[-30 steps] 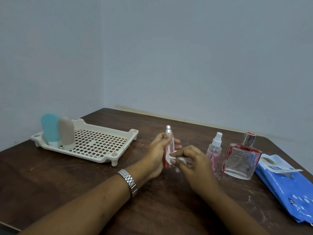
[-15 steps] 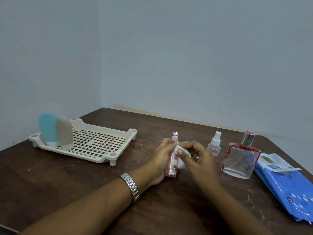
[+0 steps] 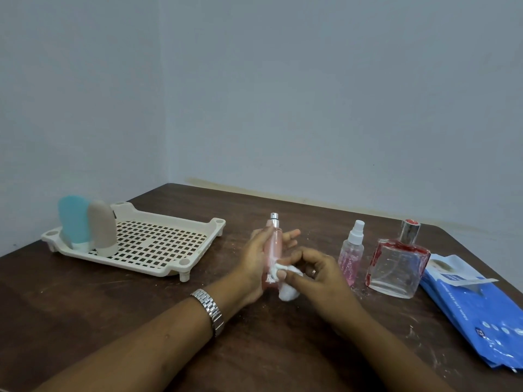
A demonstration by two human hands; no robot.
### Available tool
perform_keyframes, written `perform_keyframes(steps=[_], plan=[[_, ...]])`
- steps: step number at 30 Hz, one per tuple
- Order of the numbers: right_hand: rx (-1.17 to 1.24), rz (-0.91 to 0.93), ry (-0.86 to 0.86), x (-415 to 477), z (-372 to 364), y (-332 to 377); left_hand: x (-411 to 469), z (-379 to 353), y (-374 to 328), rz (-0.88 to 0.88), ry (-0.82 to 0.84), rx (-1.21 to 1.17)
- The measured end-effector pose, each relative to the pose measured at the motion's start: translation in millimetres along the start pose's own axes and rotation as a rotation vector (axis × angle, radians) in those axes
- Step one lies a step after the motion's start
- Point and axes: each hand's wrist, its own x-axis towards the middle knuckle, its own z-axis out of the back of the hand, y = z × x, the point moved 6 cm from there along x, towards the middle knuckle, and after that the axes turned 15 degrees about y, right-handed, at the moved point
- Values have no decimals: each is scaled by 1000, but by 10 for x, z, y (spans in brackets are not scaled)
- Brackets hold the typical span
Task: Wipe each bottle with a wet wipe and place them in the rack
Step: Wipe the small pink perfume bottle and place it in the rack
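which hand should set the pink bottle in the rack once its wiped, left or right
Left, probably. The left hand grips the pink bottle upright, and the rack lies on that same side of the table. The right hand pinches the wet wipe and sits farther from the rack.

5 bottles [image 3: 74, 219] [image 3: 102, 227] [image 3: 274, 247] [image 3: 351, 256] [image 3: 396, 267] (2 racked), 1 rack [image 3: 169, 267], 1 wipe pack [image 3: 481, 312].

Dark wooden table [image 3: 85, 321] set against pale blue-grey walls [image 3: 311, 94].
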Motion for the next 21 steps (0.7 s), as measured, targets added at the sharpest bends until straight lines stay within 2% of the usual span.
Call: perform_keyframes(steps=[3,8,14,21], plan=[[112,53,-138,-7,116,15,-35,-143,100,63,101,20],[258,32,-286,-35,218,-52,-59,-271,166,-1,91,71],[295,-59,-97,-21,40,-148,-48,-136,-37,-129,-39,50],[337,-95,-28,-49,-59,-164,-79,64,-160,-280,-251,234]])
